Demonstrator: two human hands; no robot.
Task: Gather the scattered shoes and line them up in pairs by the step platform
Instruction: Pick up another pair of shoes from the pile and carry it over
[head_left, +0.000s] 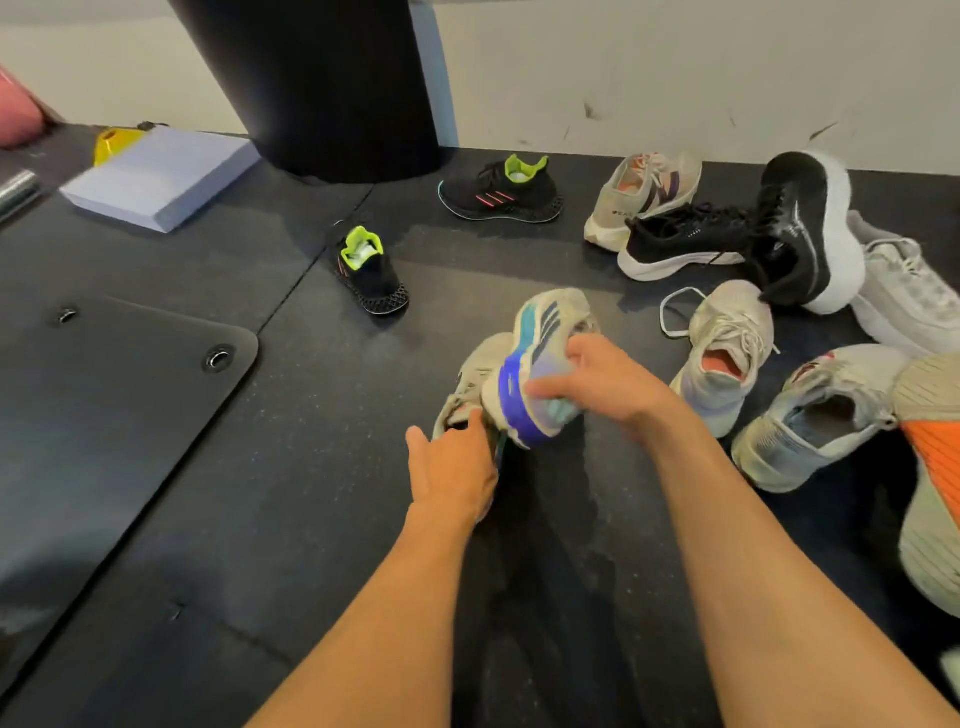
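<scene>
- Down on the dark floor (363, 545), mid-frame, the right grip (597, 384) had its fingers wrapped round the heel of a blue-soled white shoe (540, 353). The shoe was lifted and tipped so the sole showed.
- And its partner?
- Just beside it, the matching white shoe (467, 379) lay on the floor. The left grip (452, 473) was at its heel end with fingertips on the collar. With the blur I couldn't tell whether it had closed on the shoe.
- So the step in hand, as I read it, was collecting one pair.
- Agreed. Everything else was waiting. One lime-collared black shoe (498, 195) sat by the black pillar (311, 78), its twin (371, 273) stood apart and nearer us, and a heap of pale and black shoes (753, 249) lay off to the right.
- Where did the pair need to go?
- Probably toward the lilac block (161, 176) at far left, if that was the step platform. I couldn't be sure. The next move called for a firm hold on the second shoe, then carrying both across and setting them side by side, toes level.
</scene>
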